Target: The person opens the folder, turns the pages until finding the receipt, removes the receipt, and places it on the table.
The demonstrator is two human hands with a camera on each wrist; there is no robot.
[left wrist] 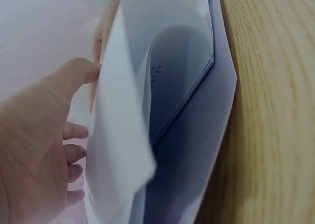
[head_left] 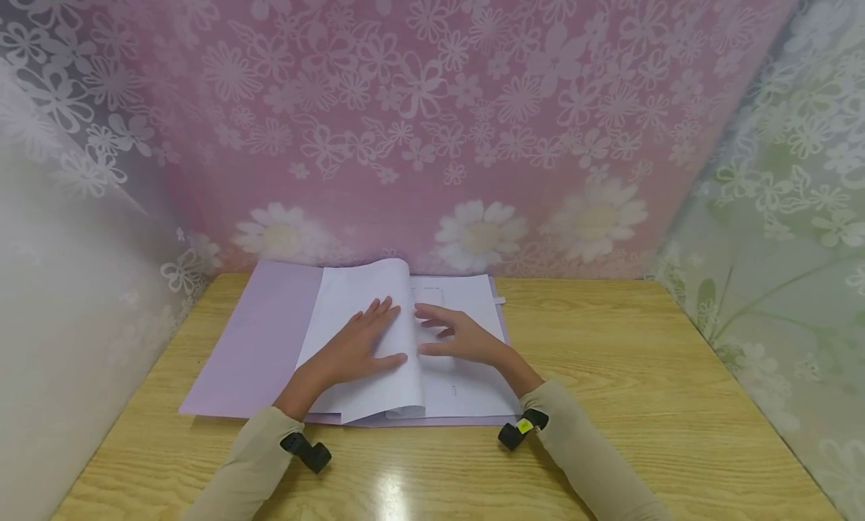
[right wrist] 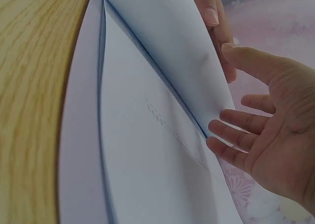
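A lilac folder (head_left: 260, 341) lies open on the table, with white sheets inside. Some turned sheets (head_left: 361, 284) curve over to the left and bulge up near the middle. My left hand (head_left: 361, 348) rests on them, fingers spread and nearly straight; in the left wrist view, its thumb touches the curved sheet (left wrist: 118, 120). To the right, a flat sheet (head_left: 473, 393) with faint print lies exposed. Over it, beside the bulging fold, hovers my right hand (head_left: 466, 337), fingers loosely bent. The right wrist view shows nothing held in its fingers (right wrist: 236, 135).
A small white tab (head_left: 498, 300) sticks out at the folder's right edge. The wooden table (head_left: 608, 356) reaches back to a pink flowered curtain (head_left: 419, 131). Pale curtains hang at both sides. A black wrist device (head_left: 307, 452) sits on each sleeve.
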